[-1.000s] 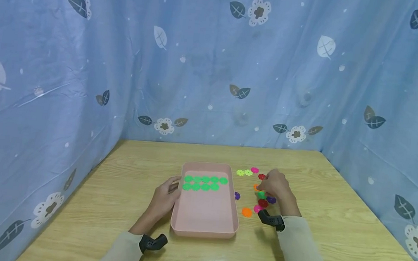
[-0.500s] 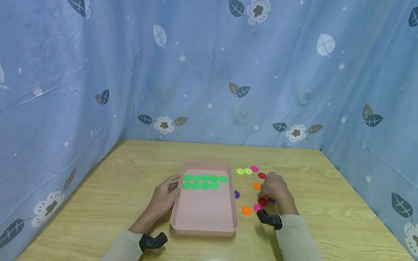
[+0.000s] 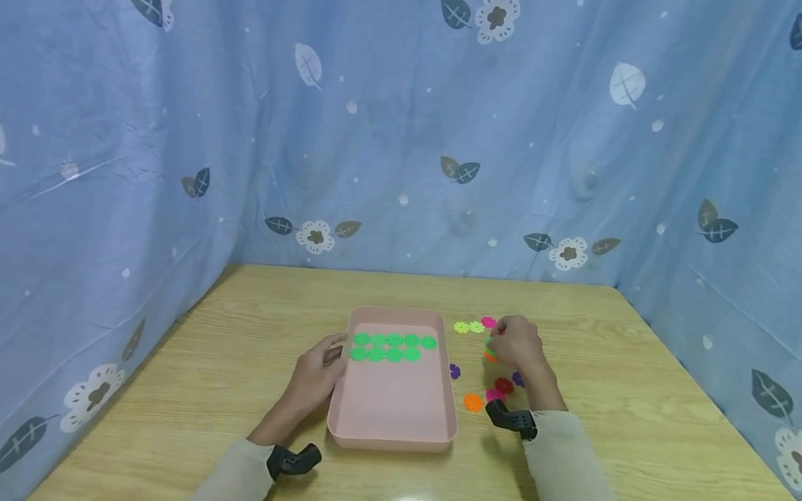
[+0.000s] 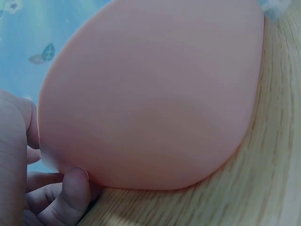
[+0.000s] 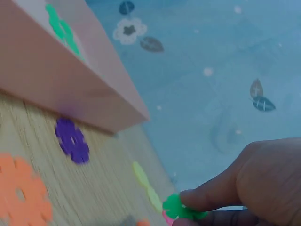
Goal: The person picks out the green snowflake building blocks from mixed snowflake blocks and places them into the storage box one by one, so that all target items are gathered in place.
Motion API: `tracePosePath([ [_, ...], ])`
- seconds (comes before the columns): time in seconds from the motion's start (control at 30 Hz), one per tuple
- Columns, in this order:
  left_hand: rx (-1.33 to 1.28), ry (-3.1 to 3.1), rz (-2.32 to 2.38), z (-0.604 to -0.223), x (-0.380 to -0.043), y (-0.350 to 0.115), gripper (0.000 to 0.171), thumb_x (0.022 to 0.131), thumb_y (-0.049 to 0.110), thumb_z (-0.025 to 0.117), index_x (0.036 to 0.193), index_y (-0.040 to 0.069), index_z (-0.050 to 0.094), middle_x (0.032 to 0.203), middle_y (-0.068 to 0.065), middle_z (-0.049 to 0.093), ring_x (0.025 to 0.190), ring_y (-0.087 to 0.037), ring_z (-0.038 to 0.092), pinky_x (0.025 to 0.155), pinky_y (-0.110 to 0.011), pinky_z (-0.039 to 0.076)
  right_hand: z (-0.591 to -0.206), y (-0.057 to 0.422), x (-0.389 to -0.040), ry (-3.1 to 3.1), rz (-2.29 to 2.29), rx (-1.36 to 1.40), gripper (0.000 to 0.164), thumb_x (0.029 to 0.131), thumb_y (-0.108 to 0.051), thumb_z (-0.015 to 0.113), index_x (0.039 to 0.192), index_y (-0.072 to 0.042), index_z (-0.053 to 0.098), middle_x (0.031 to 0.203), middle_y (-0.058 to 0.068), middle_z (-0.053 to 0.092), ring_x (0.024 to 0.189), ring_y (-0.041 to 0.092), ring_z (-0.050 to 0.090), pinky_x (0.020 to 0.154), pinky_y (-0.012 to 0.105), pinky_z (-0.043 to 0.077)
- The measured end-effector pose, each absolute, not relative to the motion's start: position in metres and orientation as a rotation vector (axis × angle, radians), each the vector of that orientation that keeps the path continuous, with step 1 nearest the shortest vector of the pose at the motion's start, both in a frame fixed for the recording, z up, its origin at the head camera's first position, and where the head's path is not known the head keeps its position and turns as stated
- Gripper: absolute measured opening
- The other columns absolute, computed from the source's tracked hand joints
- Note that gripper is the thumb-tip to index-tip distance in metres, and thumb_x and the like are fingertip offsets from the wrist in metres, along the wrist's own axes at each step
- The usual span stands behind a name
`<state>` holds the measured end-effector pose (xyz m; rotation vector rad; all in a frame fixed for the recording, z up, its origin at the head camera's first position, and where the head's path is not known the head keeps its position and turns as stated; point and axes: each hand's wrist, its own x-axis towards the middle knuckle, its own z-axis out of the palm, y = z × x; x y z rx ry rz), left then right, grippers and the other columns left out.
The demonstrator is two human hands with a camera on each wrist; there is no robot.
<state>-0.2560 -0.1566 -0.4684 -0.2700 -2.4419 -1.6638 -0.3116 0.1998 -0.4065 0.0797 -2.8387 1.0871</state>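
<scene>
My left hand (image 3: 316,370) holds the left side of a pink tray (image 3: 389,444), its curled fingers at the rim and outer wall in the left wrist view. Inside the tray lie several green flower-shaped discs (image 3: 395,340) in two rows toward the far end. Right of the tray, my right hand (image 3: 520,344) pinches a green flower-shaped disc (image 5: 175,206) between thumb and finger, just above the table. Below that disc an orange disc (image 3: 490,358) shows in part. A red disc near the fingers is mostly hidden.
On the wooden table (image 3: 260,302) right of the tray lie two yellow-green discs (image 3: 469,327), a pink disc (image 3: 488,322), purple discs (image 3: 456,371), a dark red disc (image 3: 504,385) and a nearer orange disc (image 3: 473,402). A blue patterned curtain (image 3: 412,124) surrounds the table.
My right hand has picked up the loose green disc from among the others and moved it up and away, slightly left. The left hand and the tray have stayed put.
</scene>
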Motion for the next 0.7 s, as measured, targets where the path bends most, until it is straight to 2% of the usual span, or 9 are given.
tracePosePath([
  [0.07, -0.267, -2.450, -1.657, -0.468, -0.257, -0.158, 0.050, 0.100, 0.015, 0.050, 0.149, 0.003, 0.047, 0.141, -0.025, 0.058, 0.130, -0.038, 0.057, 0.102, -0.047, 0.051, -0.402, 0.191, -0.310, -2.795, 1.142, 0.090, 0.005, 0.086, 0.000, 0.061, 0.089, 0.000, 0.064, 0.077, 0.009, 0.059, 0.058, 0.018, 0.054, 0.050, 0.028, 0.042],
  [0.2, -0.269, -2.460, -1.653, -0.468, -0.257, -0.160, 0.050, 0.101, 0.016, 0.050, 0.149, 0.003, 0.046, 0.142, -0.024, 0.057, 0.131, -0.038, 0.057, 0.102, -0.047, 0.051, -0.396, 0.170, -0.308, -2.733, 1.280, 0.084, 0.015, 0.089, 0.002, 0.058, 0.101, 0.004, 0.067, 0.085, 0.015, 0.064, 0.061, 0.021, 0.067, 0.052, 0.027, 0.051],
  [0.53, -0.277, -2.459, -1.654, -0.468, -0.258, -0.161, 0.050, 0.102, 0.017, 0.051, 0.150, 0.003, 0.046, 0.142, -0.025, 0.056, 0.131, -0.039, 0.056, 0.103, -0.047, 0.050, -0.391, 0.127, -0.308, -2.689, 1.445, 0.096, 0.017, 0.090, 0.003, 0.059, 0.100, 0.003, 0.074, 0.091, 0.018, 0.069, 0.061, 0.018, 0.070, 0.065, 0.036, 0.061],
  [0.63, -0.274, -2.459, -1.653, -0.467, -0.258, -0.161, 0.050, 0.102, 0.017, 0.051, 0.149, 0.003, 0.046, 0.142, -0.025, 0.057, 0.130, -0.039, 0.057, 0.102, -0.048, 0.050, -0.392, 0.116, -0.309, -2.711, 1.426, 0.131, 0.018, 0.090, 0.002, 0.059, 0.098, 0.003, 0.075, 0.087, 0.016, 0.072, 0.062, 0.021, 0.072, 0.060, 0.033, 0.059],
  [0.7, -0.277, -2.458, -1.654, -0.466, -0.257, -0.160, 0.050, 0.102, 0.017, 0.052, 0.149, 0.003, 0.046, 0.141, -0.025, 0.057, 0.130, -0.039, 0.057, 0.102, -0.048, 0.051, -0.395, 0.110, -0.310, -2.747, 1.366, 0.159, 0.020, 0.090, 0.002, 0.058, 0.095, 0.004, 0.077, 0.081, 0.013, 0.072, 0.063, 0.023, 0.073, 0.052, 0.029, 0.053],
])
